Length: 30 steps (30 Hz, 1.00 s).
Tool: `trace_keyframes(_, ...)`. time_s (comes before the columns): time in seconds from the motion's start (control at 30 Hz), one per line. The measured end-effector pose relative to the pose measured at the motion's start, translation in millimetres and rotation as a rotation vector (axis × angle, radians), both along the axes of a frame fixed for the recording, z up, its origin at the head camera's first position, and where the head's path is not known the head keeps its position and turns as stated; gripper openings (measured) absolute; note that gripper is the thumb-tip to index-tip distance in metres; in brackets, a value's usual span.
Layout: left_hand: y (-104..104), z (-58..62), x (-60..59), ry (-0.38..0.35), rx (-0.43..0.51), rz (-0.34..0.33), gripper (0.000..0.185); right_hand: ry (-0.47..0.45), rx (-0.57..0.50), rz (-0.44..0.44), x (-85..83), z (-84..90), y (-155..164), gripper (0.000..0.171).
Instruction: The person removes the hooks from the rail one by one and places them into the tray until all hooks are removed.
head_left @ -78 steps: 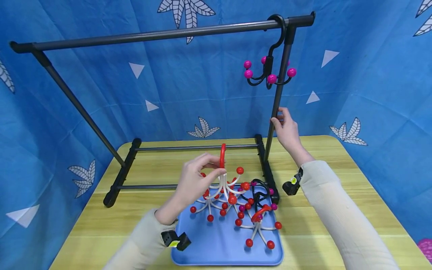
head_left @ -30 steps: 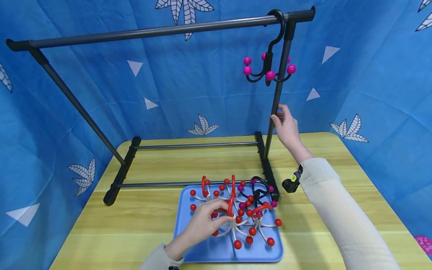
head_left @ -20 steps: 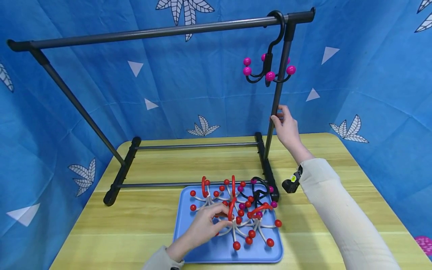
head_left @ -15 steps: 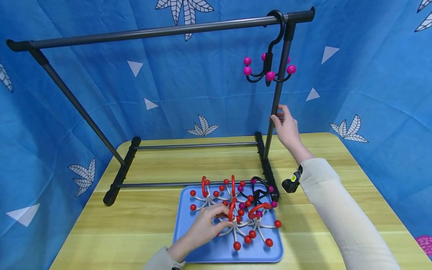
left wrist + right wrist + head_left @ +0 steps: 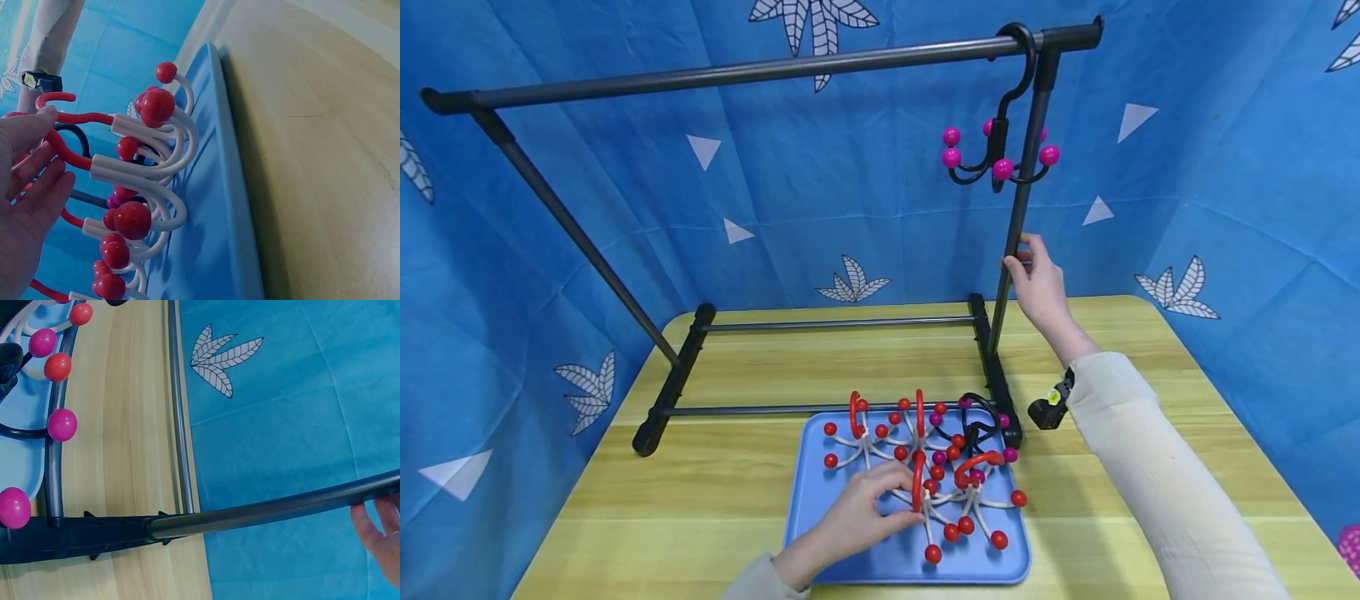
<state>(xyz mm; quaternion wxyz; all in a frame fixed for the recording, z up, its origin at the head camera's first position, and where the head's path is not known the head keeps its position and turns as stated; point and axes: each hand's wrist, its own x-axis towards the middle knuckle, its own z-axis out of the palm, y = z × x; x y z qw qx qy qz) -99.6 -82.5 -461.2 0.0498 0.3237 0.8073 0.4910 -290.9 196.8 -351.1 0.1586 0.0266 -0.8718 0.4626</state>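
At the front of the blue tray [image 5: 842, 575], my left hand [image 5: 863, 510] holds a white multi-arm hanger with red ball tips by its red hook [image 5: 917, 487]. In the left wrist view, the thumb lies over the hook of this hanger [image 5: 103, 167] while the other fingers are fairly straight. My right hand [image 5: 1037, 282] grips the right post [image 5: 1017, 212] of a black garment rack, thumb in front. Only its fingertips [image 5: 365, 525] appear against the post in the right wrist view. A black hanger with pink balls [image 5: 997, 150] hangs from the top bar beside that post.
Several red-and-white hangers, such as the right one [image 5: 973, 496], and a black-and-pink hanger [image 5: 973, 429] crowd the tray. The rack's lower rail [image 5: 737, 411] runs behind the tray. A blue patterned cloth [image 5: 850, 192] surrounds the wooden table [image 5: 647, 508].
My left hand has brought the red-and-white hanger down and forward from above the tray. In the last half second both shifted slightly nearer. My right hand has kept its place on the post.
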Motion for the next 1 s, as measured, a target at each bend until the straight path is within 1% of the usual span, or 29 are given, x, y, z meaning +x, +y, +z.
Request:
trace_keyframes(0.1, -1.5, 0.6, 0.8, 0.005, -0.010, -0.009, 0.016, 0.007, 0.003, -0.001, -0.2, -0.2, -0.7, 0.040)
trace_keyframes(0.17, -3.6, 2.5, 0.3, 0.008, -0.047, -0.014, 0.017, 0.014, 0.009, 0.000, -0.1, -0.1, -1.2, 0.040)
trace_keyframes(0.23, -7.1, 7.2, -1.2, 0.017, -0.114, -0.016, 0.018, 0.019, 0.012, 0.005, 0.2, 0.1, -2.1, 0.039)
trace_keyframes(0.33, -13.4, 19.1, -6.2, 0.050, -0.224, -0.012, 0.021, 0.020, 0.014, 0.008, 1.0, 0.7, -2.8, 0.039)
trace_keyframes(0.4, -16.2, 29.8, -12.0, 0.079, -0.262, 0.003, 0.020, 0.019, 0.011, 0.009, 1.3, 1.4, -3.2, 0.039)
trace_keyframes(0.47, -17.4, 43.7, -19.0, 0.114, -0.267, 0.032, 0.019, 0.020, 0.012, 0.008, 1.5, 2.3, -3.3, 0.039)
trace_keyframes(0.6, -15.4, 75.1, -35.2, 0.190, -0.233, 0.112, 0.018, 0.021, 0.013, 0.007, 1.7, 3.8, -3.4, 0.039)
trace_keyframes(0.7, -12.0, 96.5, -48.6, 0.242, -0.199, 0.147, 0.019, 0.014, 0.010, 0.009, 2.2, 3.6, -3.3, 0.039)
trace_keyframes(0.77, -9.2, 108.6, -58.0, 0.270, -0.181, 0.160, 0.018, 0.010, 0.006, 0.010, 2.5, 3.1, -3.1, 0.039)
trace_keyframes(1.0, 2.8, 146.2, -88.2, 0.326, -0.115, 0.196, 0.014, 0.007, 0.010, 0.003, 2.8, 2.0, -1.7, 0.039)
